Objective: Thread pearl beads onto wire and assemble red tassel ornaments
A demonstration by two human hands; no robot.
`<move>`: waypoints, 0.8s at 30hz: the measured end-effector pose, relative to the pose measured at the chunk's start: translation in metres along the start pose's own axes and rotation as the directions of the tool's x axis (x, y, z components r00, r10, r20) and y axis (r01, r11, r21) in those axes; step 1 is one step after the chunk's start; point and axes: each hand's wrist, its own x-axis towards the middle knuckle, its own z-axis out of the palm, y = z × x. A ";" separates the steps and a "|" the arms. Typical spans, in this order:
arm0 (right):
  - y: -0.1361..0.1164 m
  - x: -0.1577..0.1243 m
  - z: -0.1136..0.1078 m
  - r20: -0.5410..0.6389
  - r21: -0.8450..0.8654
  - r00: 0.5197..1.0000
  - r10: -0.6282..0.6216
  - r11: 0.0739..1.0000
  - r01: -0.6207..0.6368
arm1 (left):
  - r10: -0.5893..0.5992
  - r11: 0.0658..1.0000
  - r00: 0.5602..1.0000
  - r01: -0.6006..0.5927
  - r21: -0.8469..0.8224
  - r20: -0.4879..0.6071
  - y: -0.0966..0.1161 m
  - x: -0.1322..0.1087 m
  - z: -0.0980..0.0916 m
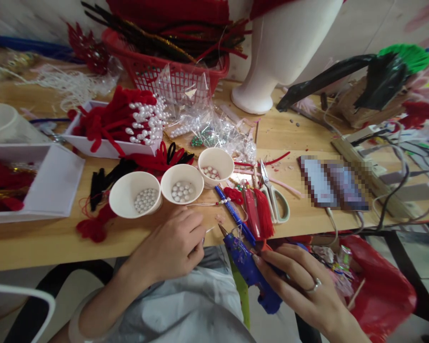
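Note:
My right hand point(300, 286) grips a blue glue gun point(248, 267) below the table's front edge, its nozzle pointing up and left. My left hand point(173, 247) is closed in a pinch at the table edge, just left of the nozzle; what it holds is too small to make out. Three white paper cups of pearl beads point(134, 193) point(182, 183) point(216, 166) stand just beyond my left hand. A thin strand with small beads point(219, 202) lies between the cups and the gun.
White-handled scissors point(273, 195), red tassels point(259, 209) and a blue pen point(232, 212) lie right of the cups. White trays with red pipe cleaners point(114, 124), a red basket point(171, 66), a white mannequin stand point(271, 57), two phones point(330, 183), cables and a red bag point(378, 286) surround them.

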 end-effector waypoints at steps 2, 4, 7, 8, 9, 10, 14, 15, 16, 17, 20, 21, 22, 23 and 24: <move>-0.003 0.002 0.005 -0.043 0.007 0.999 -0.021 1.000 0.022 | 0.008 1.000 1.000 -0.008 0.006 -0.002 0.000 0.000 0.000; -0.005 0.007 0.007 0.002 0.007 0.997 -0.077 0.997 0.077 | 0.010 1.000 1.000 -0.010 0.011 -0.005 0.000 0.001 -0.001; -0.005 0.014 0.004 0.067 0.001 0.992 -0.110 0.994 0.110 | 0.005 1.000 1.000 -0.005 0.011 -0.006 0.001 0.002 -0.001; -0.004 0.016 0.001 0.062 0.000 0.992 -0.108 0.994 0.108 | 0.003 1.000 1.000 -0.003 0.009 -0.007 0.001 0.002 -0.001; -0.003 0.016 -0.002 0.054 -0.002 0.993 -0.105 0.994 0.105 | 0.000 1.000 1.000 0.000 0.005 -0.006 0.000 0.002 -0.001; -0.002 0.016 -0.004 0.056 -0.007 0.993 -0.104 0.995 0.104 | -0.003 1.000 1.000 0.003 0.002 -0.004 0.000 0.001 0.000; 0.002 0.009 -0.011 0.132 -0.055 0.988 -0.085 0.994 0.093 | -0.011 1.000 1.000 0.011 -0.014 0.011 0.001 0.001 0.000; 0.002 0.008 -0.011 0.134 -0.060 0.988 -0.071 0.995 0.080 | -0.012 1.000 1.000 0.012 -0.017 0.012 0.001 0.001 -0.001; 0.002 0.007 -0.010 0.119 -0.060 0.991 -0.058 0.996 0.065 | -0.010 1.000 1.000 0.010 -0.020 0.010 0.001 0.001 -0.001; 0.001 0.006 -0.009 0.082 -0.055 0.996 -0.043 0.997 0.048 | -0.007 1.000 1.000 0.007 -0.023 0.007 0.001 0.001 -0.001; -0.002 0.009 -0.002 0.005 -0.024 0.999 -0.035 0.999 0.035 | 0.001 1.000 1.000 -0.001 -0.021 0.000 0.001 0.002 -0.002; -0.004 0.010 0.000 0.007 -0.012 0.999 -0.042 0.999 0.043 | 0.003 1.000 1.000 -0.002 -0.015 0.001 0.001 0.002 -0.002; -0.005 0.011 0.002 0.027 -0.003 0.998 -0.056 0.998 0.056 | 0.003 1.000 1.000 -0.003 -0.007 0.003 0.001 0.002 -0.002; -0.005 0.012 0.003 0.048 0.006 0.996 -0.071 0.997 0.071 | 0.002 1.000 1.000 -0.002 -0.002 0.006 0.000 0.001 -0.002; -0.006 0.012 0.004 0.056 0.011 0.995 -0.079 0.997 0.079 | 0.004 1.000 1.000 -0.004 0.000 0.006 0.000 0.001 -0.002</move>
